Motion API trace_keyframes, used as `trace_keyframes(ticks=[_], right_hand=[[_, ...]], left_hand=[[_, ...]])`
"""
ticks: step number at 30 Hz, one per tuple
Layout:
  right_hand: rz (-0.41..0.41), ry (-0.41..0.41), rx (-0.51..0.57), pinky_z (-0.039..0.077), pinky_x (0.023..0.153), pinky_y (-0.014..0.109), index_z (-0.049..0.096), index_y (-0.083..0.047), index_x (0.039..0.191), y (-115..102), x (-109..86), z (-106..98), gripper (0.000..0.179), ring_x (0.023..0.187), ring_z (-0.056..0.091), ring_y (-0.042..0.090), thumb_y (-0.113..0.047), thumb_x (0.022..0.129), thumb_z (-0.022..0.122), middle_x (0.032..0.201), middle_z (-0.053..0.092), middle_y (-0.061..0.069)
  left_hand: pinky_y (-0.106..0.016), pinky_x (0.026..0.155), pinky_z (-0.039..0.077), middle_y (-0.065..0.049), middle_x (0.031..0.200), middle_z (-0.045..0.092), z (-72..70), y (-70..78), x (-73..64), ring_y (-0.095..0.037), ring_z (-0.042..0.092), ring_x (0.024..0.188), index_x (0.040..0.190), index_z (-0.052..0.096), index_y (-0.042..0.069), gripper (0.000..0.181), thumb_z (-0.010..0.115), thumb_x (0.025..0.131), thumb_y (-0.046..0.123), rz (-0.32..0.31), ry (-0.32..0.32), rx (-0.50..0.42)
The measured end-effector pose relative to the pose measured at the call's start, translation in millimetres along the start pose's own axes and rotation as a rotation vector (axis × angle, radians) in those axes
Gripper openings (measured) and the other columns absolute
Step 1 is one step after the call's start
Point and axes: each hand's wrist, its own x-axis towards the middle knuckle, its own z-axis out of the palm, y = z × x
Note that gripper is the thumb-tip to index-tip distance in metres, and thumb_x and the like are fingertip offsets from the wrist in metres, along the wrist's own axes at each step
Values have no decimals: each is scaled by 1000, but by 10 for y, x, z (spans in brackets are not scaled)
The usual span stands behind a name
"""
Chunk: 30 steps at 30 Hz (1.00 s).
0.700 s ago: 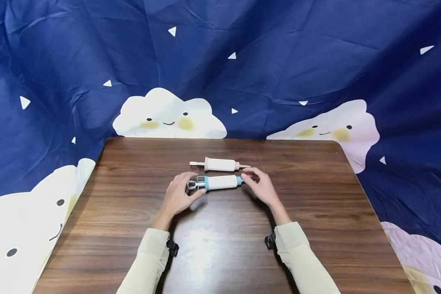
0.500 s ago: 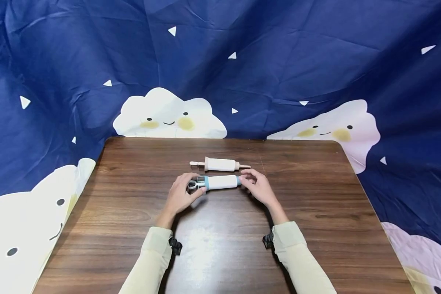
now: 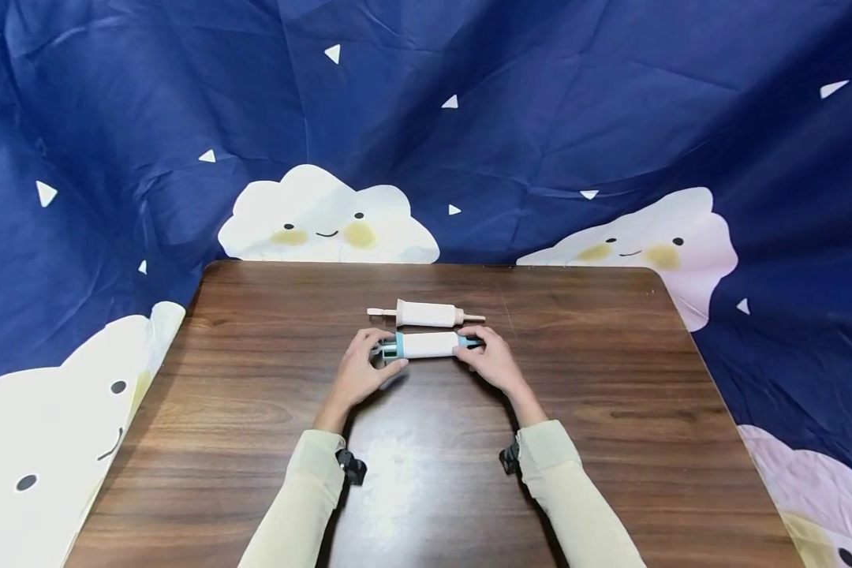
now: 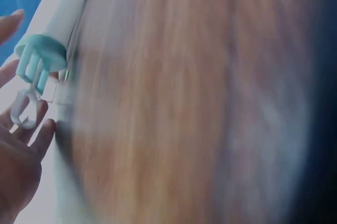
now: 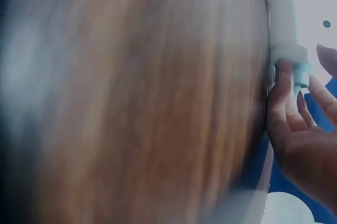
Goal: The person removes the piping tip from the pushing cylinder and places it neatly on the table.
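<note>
A white syringe-like tube [image 3: 429, 345] with teal ends lies crosswise in the head view. My left hand [image 3: 360, 372] is around its left end, fingers on the far side and thumb on the near side. In the left wrist view, its clear ring handle [image 4: 24, 109] and teal collar [image 4: 45, 52] sit among loosely spread fingers. My right hand [image 3: 493, 361] pinches the tube's teal right end. In the right wrist view, curled fingertips [image 5: 284, 68] lie against that teal end [image 5: 301, 74].
A similar beige-and-white syringe-like tube [image 3: 428, 314] lies just behind, parallel to the first. Both are on a brown wooden table [image 3: 610, 394]. A blue cloth [image 3: 504, 142] with cloud prints hangs behind the table.
My right hand has slid left from the tip onto the teal end. The left hand has shifted slightly right over the handle end. The camera view has tilted a little.
</note>
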Motion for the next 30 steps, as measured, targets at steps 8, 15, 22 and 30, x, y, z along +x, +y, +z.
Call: trace_keyframes(ticks=[8,15,22,30], right_hand=[[53,-35,111,61,68,33,63,3,127,24,64,9,38,81,71,21,-7,92,74,113,63,23],[75,-60,171,61,72,35,62,6,126,49,75,-18,37,85,70,21,-3,92,73,107,67,22],[82,-58,185,61,71,35,63,4,124,64,82,-23,35,85,71,21,-3,91,74,107,67,21],[75,-88,176,61,72,37,63,4,126,59,66,-36,37,88,72,26,-5,92,74,107,68,21]], left_hand=[[-53,103,42,-12,136,58,126,23,76,-31,53,121,137,61,13,68,87,80,39,-7,15,33],[-51,95,44,-11,131,64,207,29,123,-32,57,111,132,65,15,56,83,83,37,-14,40,65],[-53,92,45,-10,130,65,212,31,126,-33,58,107,129,67,16,54,84,83,37,-13,57,53],[-51,93,45,-9,131,65,151,36,135,-31,57,109,131,66,15,54,83,85,37,-24,10,37]])
